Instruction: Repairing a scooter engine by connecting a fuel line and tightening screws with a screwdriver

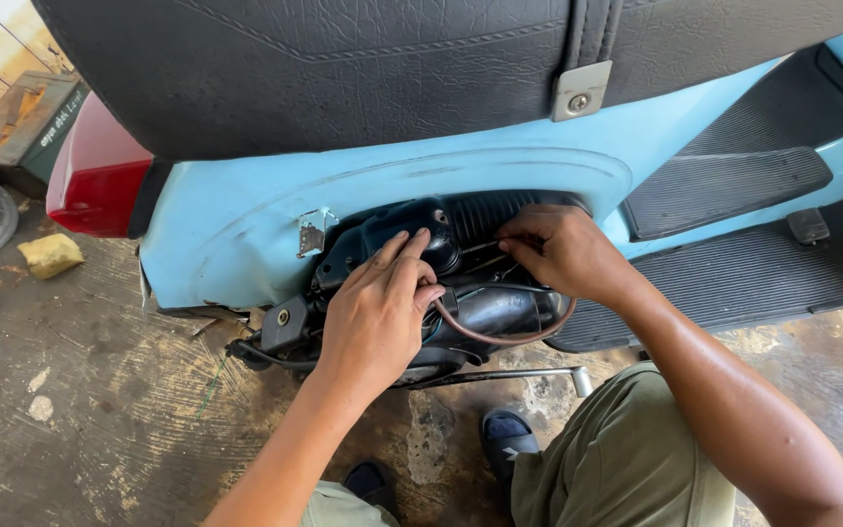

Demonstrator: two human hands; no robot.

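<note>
— What sits in that opening in the scooter's side?

— The engine (461, 283), black and greasy, set inside the arched cut-out of the light blue body panel (236, 224). A finned black cover shows at the top of the recess, and a rounded black housing lies lower down.

— And the hands?

— The left hand (378, 312) lies flat over the engine's front, fingers stretched and together, tips pressing on the black cover; it grips nothing that I can see. The right hand (558, 252) is curled at the upper right of the recess, fingertips pinched on a thin cable end by the fins. Whether it truly clamps the cable I cannot tell.

— Anything looped there?

— A brown hose (509, 337) curves under the right hand, from the left hand's fingers round beneath the housing.

— And around it?

— The black seat (343, 68) hangs above, with a metal latch plate (581, 90). A red tail light (100, 185) is at the left, the ribbed black floor mat (734, 176) to the right. A chrome kick lever (519, 376) lies below the engine, over stained concrete floor (100, 410). A yellow sponge (49, 254) rests on the floor left.
</note>
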